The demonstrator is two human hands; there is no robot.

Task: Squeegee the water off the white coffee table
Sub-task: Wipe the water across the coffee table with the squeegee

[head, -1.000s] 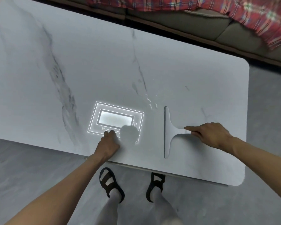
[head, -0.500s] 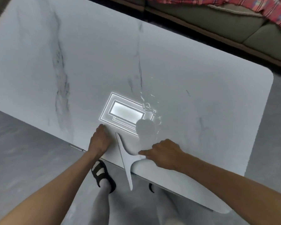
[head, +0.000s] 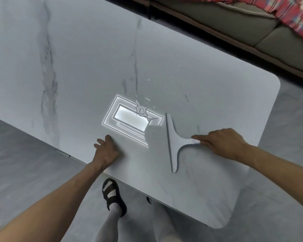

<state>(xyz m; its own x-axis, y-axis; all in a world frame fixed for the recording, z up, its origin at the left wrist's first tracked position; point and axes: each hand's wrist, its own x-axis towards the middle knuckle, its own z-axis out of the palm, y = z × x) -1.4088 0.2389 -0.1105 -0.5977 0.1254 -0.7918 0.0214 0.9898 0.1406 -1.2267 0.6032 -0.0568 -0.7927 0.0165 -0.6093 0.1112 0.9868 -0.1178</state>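
Note:
The white marble coffee table (head: 77,70) fills most of the view. A small puddle of water (head: 141,111) with scattered droplets lies near its middle, over a bright reflection of a ceiling light. Just right of the puddle, a white T-shaped squeegee (head: 172,142) lies on the top with its blade facing left. My right hand (head: 222,144) grips its handle, index finger stretched along it. My left hand (head: 107,151) rests flat on the table near the front edge, fingers spread.
A sofa (head: 234,23) with a red plaid blanket (head: 297,13) runs along the far side of the table. Grey tiled floor (head: 16,163) surrounds the table. My sandalled foot (head: 113,194) stands under the front edge.
The squeegee was swept left to the front edge beside my left hand, then came back right of the puddle. The left hand stayed on the table and spread its fingers. The camera shifted.

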